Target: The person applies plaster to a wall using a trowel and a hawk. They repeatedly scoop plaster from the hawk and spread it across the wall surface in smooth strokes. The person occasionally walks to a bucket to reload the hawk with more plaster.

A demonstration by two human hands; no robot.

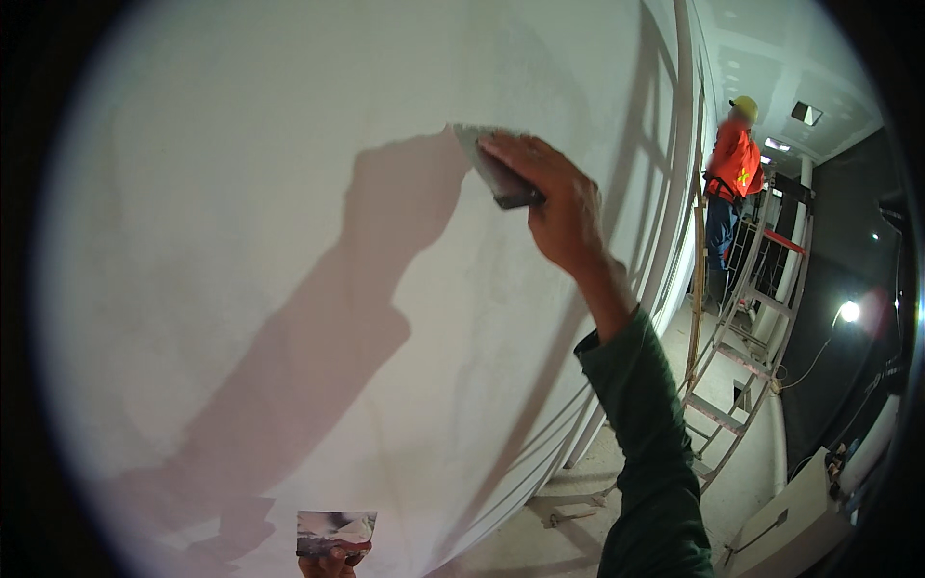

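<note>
My right hand [559, 197] is closed around a wide putty knife [496, 171], raised high against the pale wall [241, 212]. The blade's far edge meets the wall surface, and my fingers lie along the back of the blade. At the lower edge of the view, my left hand [332, 564] grips a second putty knife [313, 522]. That blade is smeared and carries a lump of whitish putty [356, 531]. Most of the left hand falls outside the picture. A shadow of my right arm and tool stretches over the wall.
A metal stepladder [742, 356] stands to the right. Farther back is a person [737, 159] in an orange top and yellow helmet. A bright lamp [849, 311] with a cable shines at the dark right side. A whitish board [785, 520] lies lower right.
</note>
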